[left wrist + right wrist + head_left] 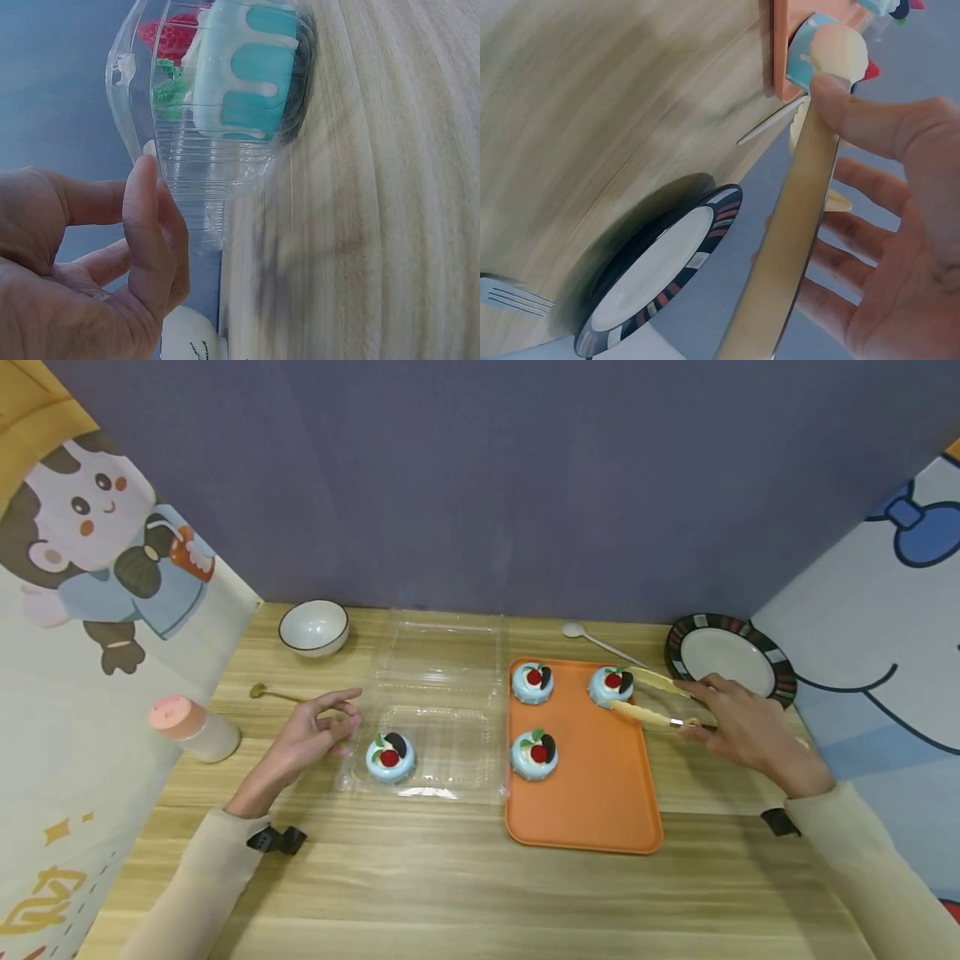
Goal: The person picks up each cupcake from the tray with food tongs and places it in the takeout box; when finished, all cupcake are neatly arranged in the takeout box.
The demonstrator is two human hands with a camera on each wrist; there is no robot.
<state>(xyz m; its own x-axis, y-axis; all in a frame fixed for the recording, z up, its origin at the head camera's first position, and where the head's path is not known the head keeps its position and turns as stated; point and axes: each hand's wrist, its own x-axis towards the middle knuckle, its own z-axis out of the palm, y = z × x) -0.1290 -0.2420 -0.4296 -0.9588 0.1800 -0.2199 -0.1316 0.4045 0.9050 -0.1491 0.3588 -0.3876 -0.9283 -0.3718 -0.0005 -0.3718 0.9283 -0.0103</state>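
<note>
— Beige sleeves (862,860) nearest the lens, reaching in over a wood-grain surface (450,885). Anything in the fingers?

— Yep, on the right anyway. Right hand (742,731) holding a pair of tongs (641,712), thumb on one side, fingers on the other. Tong tips apart, straddling a blue drip-iced mini cake (602,687) at the far right corner of an orange tray (588,806). Actually clamped on it? Can't tell from these angles, sorry.

— And over on the left?

— Left hand (311,739) beside the left edge of a clear plastic clamshell (450,792), fingers loosely bent, not gripping anything visible. Touching the rim or just off it, hard to say.

— Ok, so how far along?

— Pretty early, at a guess. Just one boxed mini cake (390,760), upright in the left part of the clamshell base. Three unboxed on the tray: the one between the tong tips, plus a far-left cake (530,689) and a near-left cake (534,763). Clamshell lid (442,647) folded back toward the wall (480,485), so no closing-up done yet.

— Other stuff around?

— Stripy-rimmed plate (727,664) off to the right, white spoon (574,630) behind the tray, small bowl (313,627) back left. Seemingly not in use.
</note>
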